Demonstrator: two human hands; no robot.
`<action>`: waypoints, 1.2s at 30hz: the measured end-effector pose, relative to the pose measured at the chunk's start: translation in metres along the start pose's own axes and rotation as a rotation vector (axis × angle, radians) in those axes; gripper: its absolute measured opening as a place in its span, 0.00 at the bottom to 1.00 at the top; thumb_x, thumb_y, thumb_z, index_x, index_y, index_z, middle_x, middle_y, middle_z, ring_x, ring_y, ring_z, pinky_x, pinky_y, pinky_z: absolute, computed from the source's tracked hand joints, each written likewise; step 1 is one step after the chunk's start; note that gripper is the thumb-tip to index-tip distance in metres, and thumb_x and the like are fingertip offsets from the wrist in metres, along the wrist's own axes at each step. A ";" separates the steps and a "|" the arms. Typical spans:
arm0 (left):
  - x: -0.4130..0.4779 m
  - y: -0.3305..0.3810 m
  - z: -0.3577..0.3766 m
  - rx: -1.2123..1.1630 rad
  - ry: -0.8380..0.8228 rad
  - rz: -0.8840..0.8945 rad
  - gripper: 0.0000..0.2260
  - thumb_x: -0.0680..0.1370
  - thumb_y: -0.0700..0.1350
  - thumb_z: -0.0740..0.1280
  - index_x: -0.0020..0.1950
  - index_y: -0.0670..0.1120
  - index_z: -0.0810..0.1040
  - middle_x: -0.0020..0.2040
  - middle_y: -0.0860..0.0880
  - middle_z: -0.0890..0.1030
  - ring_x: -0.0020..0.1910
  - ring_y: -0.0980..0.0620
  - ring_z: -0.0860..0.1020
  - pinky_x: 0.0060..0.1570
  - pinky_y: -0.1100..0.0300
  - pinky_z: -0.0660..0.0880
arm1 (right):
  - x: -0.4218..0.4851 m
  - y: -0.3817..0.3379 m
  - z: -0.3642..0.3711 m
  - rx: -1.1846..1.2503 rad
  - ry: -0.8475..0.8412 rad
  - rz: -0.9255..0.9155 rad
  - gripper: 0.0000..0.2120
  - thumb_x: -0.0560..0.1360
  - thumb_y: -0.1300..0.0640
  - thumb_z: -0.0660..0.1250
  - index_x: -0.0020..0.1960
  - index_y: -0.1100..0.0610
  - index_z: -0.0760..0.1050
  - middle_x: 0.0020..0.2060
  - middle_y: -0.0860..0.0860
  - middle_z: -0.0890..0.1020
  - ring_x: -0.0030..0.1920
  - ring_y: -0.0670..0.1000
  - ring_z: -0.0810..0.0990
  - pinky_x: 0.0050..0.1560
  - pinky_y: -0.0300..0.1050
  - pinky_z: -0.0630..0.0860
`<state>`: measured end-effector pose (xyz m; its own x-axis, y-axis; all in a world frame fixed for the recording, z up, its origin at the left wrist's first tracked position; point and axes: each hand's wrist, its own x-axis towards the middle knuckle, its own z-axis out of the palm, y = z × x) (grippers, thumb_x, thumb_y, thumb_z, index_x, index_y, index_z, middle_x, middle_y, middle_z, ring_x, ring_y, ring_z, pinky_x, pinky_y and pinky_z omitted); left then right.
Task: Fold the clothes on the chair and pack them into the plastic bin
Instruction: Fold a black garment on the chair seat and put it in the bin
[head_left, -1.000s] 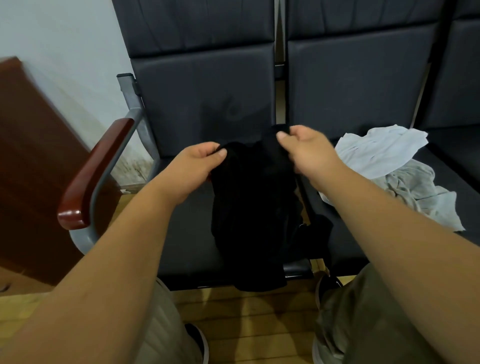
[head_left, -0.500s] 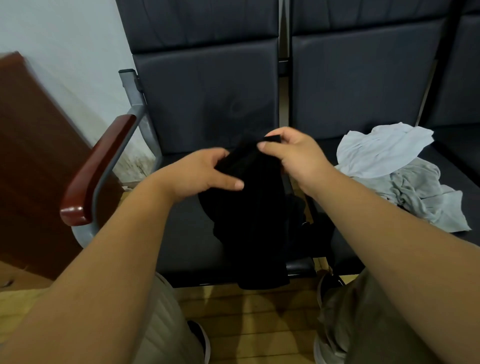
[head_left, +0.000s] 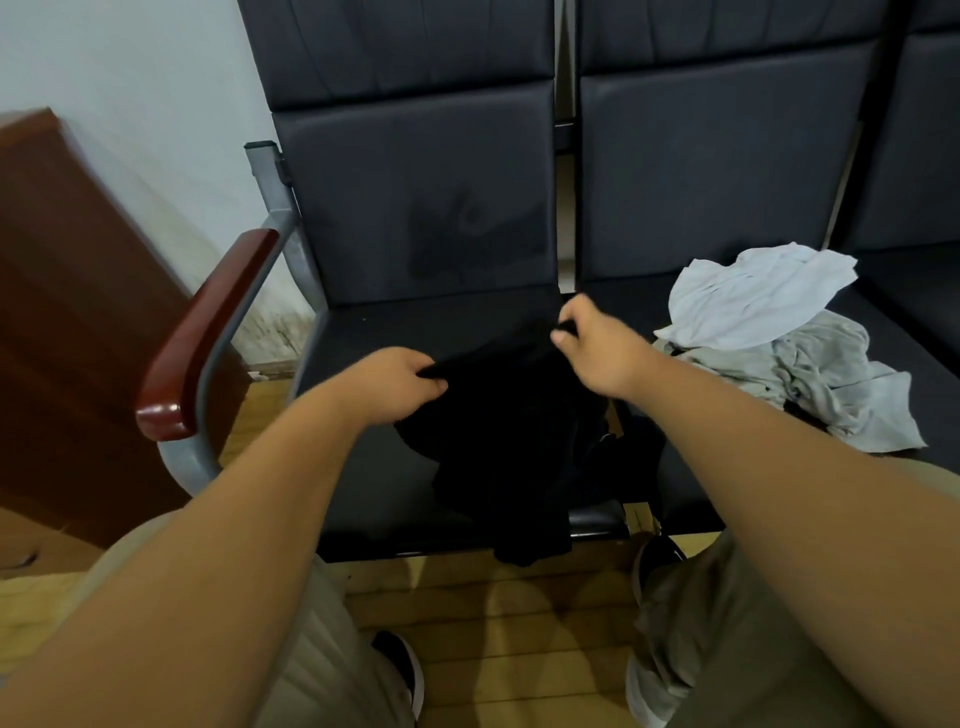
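Observation:
A black garment lies bunched on the dark seat of the left chair, its lower end hanging over the front edge. My left hand pinches its upper left edge. My right hand pinches its upper right edge, a little farther back. On the seat to the right lies a heap of pale clothes: a white piece on top of a grey one. No plastic bin is in view.
The left chair has a red-brown wooden armrest on a grey metal frame. A dark wooden cabinet stands to the left by the white wall. My knees and dark shoes are over the wooden floor in front.
Both hands have lowered the black garment onto the seat and drawn apart, spreading its top edge. Before, they held it raised and close together.

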<state>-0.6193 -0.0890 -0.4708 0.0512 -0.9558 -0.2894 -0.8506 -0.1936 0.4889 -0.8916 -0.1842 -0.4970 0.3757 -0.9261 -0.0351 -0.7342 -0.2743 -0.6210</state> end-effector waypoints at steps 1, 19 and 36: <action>0.000 0.002 0.012 0.117 -0.062 0.000 0.08 0.83 0.52 0.70 0.52 0.49 0.84 0.47 0.48 0.85 0.51 0.48 0.83 0.53 0.57 0.77 | -0.003 0.008 0.010 -0.085 -0.085 0.011 0.07 0.86 0.49 0.61 0.60 0.50 0.65 0.50 0.57 0.80 0.47 0.56 0.78 0.48 0.50 0.70; -0.059 -0.025 0.004 -0.084 -0.540 -0.177 0.10 0.86 0.41 0.66 0.52 0.49 0.87 0.50 0.45 0.86 0.53 0.46 0.85 0.61 0.49 0.80 | -0.091 -0.025 0.022 0.070 -0.605 0.057 0.15 0.85 0.43 0.65 0.63 0.53 0.78 0.47 0.56 0.88 0.43 0.55 0.88 0.49 0.49 0.85; -0.154 -0.038 -0.094 -0.624 0.133 -0.017 0.14 0.84 0.49 0.68 0.64 0.41 0.82 0.61 0.33 0.83 0.60 0.35 0.83 0.62 0.39 0.78 | -0.076 -0.022 -0.060 0.307 0.315 -0.005 0.12 0.86 0.48 0.62 0.66 0.48 0.79 0.57 0.43 0.81 0.59 0.46 0.79 0.57 0.42 0.73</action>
<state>-0.5454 0.0446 -0.3674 0.1603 -0.9632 -0.2160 -0.3867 -0.2626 0.8840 -0.9373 -0.1234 -0.4337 0.1527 -0.9719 0.1794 -0.5127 -0.2331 -0.8263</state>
